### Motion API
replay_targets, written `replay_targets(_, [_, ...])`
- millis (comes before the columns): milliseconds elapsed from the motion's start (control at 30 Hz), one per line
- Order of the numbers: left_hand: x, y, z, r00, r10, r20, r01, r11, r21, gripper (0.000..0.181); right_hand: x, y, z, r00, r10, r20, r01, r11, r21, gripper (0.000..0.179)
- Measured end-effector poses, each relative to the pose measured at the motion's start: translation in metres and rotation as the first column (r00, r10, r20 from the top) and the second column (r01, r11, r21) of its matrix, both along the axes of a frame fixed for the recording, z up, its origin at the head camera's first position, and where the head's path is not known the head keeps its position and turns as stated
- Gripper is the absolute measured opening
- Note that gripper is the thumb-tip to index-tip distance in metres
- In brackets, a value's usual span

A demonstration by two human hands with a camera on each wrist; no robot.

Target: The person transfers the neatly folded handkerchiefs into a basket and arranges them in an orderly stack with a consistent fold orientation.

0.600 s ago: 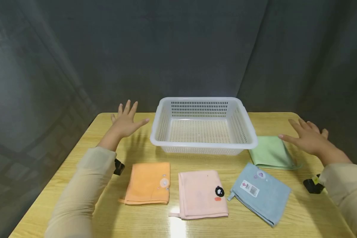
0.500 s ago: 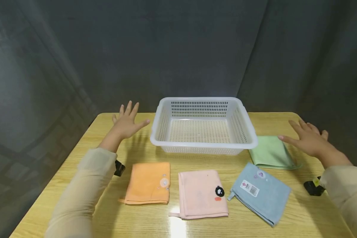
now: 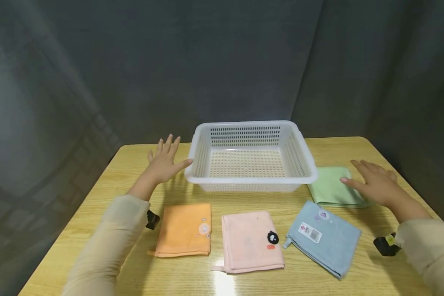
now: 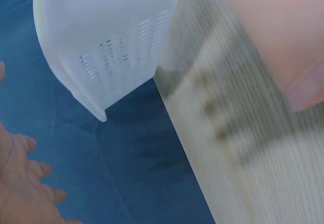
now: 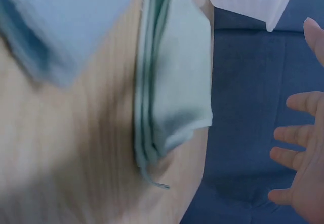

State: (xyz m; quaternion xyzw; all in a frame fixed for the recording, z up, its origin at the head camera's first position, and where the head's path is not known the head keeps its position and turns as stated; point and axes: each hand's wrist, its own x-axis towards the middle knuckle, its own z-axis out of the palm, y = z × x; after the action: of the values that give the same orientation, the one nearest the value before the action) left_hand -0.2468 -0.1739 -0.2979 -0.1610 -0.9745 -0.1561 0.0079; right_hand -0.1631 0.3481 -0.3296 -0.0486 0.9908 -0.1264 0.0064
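My left hand (image 3: 163,164) hovers left of a white plastic basket (image 3: 249,181), fingers spread and holding nothing; its thumb overlaps the basket's left rim in the head view. Fingers spread too, my right hand (image 3: 377,185) hangs over the right side of the table beside a folded green towel (image 3: 333,187), the thumb tip overlapping the towel. Nearer the front lie three more folded towels: an orange towel (image 3: 183,230) at left, a pink towel (image 3: 249,246) with a black patch in the middle, and a blue towel (image 3: 327,236) with a white label at right.
The wooden table (image 3: 192,279) carries everything, its far edge just behind the basket. A dark curtain (image 3: 207,61) hangs behind and along both sides. A black wrist device (image 3: 386,245) sits under the right sleeve, another (image 3: 153,220) under the left.
Both hands have come slightly lower and inward, the left toward the basket and the right toward the green towel. The head view has shifted a little. The towels and basket stay in place.
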Motion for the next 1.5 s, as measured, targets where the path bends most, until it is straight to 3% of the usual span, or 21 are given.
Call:
replay_targets(567, [0.005, 0.009, -0.017, 0.996, -0.075, 0.049, 0.074, 0.997, 0.009, 0.085, 0.023, -0.016, -0.022, 0.994, 0.042, 0.105, -0.033, 0.996, -0.084, 0.073])
replay_targets(1500, [0.007, 0.023, -0.030, 0.986, -0.139, 0.088, 0.137, 0.990, 0.026, 0.079, 0.057, -0.033, -0.043, 0.985, 0.103, 0.136, -0.079, 0.982, -0.170, 0.066])
